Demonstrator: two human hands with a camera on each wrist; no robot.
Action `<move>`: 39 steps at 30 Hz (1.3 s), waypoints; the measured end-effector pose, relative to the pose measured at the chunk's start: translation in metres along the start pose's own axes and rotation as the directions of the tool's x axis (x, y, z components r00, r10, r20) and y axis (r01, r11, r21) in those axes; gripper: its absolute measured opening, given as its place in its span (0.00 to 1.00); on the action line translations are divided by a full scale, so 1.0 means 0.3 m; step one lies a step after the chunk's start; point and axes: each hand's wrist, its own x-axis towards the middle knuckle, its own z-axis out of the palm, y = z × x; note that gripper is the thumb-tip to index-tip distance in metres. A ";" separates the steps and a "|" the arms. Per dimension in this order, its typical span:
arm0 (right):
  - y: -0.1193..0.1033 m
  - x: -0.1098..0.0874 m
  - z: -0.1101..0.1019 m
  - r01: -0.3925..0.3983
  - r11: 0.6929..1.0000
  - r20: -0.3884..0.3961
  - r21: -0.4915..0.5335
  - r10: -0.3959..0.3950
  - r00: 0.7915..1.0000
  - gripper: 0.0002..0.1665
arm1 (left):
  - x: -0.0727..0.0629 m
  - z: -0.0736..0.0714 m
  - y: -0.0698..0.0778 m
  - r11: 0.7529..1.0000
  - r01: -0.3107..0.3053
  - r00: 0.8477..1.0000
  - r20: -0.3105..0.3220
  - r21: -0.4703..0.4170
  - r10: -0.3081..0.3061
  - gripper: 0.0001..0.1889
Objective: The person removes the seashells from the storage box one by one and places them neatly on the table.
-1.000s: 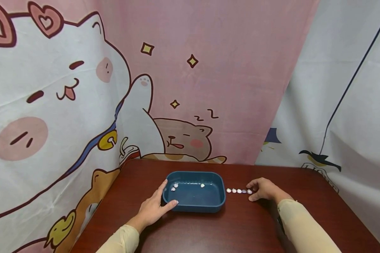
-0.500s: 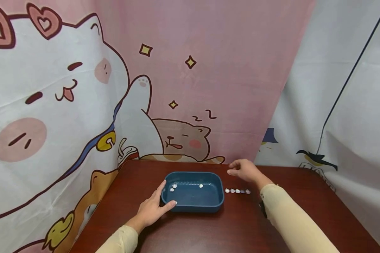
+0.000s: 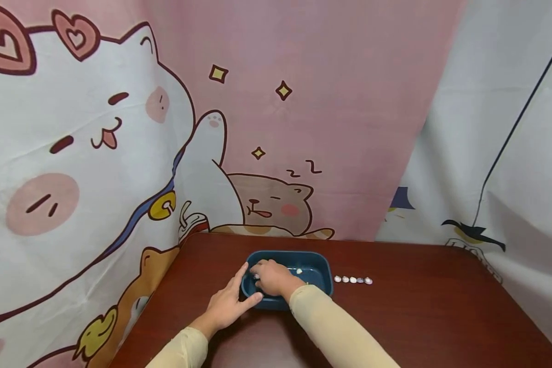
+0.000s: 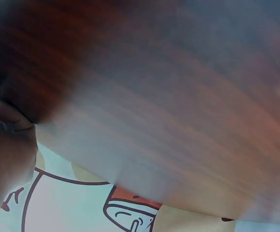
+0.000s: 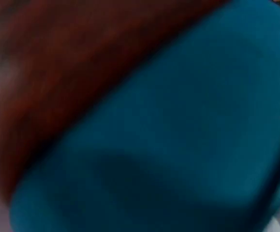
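On the dark red-brown table (image 3: 418, 317), left of the middle and not far in from the far edge, a blue rectangular tray (image 3: 328, 278) with rounded corners and long sides roughly parallel to that far edge. At the tray's left end, a left hand (image 3: 227, 305) with straight fingers along the rim and the thumb spread well apart from them over the near left corner; touching the tray, not clamped round anything. Inside the tray, toward the same left end, a right hand (image 3: 274, 277), palm down, with bent fingers pointing toward the left wall. By the fingertips, a small whitish shell (image 3: 256, 276), partly hidden; cannot tell whether pinched between thumb and fingers or only just beside them. Farther right on the tray floor, beyond the right wrist, a pale shell (image 3: 299, 271) well apart from the fingers. Outside, from just beside the tray's right end toward the table's right edge, a straight row of five small shells (image 3: 352, 280), roughly parallel to the far edge, mostly whitish, with a darker, bluish one fourth from the tray. Over both forearms, cream sleeves (image 3: 340, 327). Behind the far edge, a pink and white cloth (image 3: 349, 102) with cartoon cats. In the right wrist view, only a blurred blue surface above the table, too indistinct to show any grip.
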 end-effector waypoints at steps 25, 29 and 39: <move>0.175 -0.097 0.026 -0.012 0.998 -0.135 0.055 0.019 0.991 0.06 | 0.003 0.001 0.006 1.000 0.013 1.000 -0.023 0.019 -0.012 0.50; 0.179 -0.112 0.013 0.023 0.998 -0.079 0.055 -0.019 0.997 0.05 | 0.000 0.002 0.001 1.000 0.019 1.000 -0.017 0.016 -0.019 0.50; 0.172 -0.130 -0.001 0.112 0.994 -0.023 -0.009 -0.112 0.993 0.06 | 0.000 -0.001 0.009 1.000 0.010 1.000 -0.015 0.023 -0.010 0.50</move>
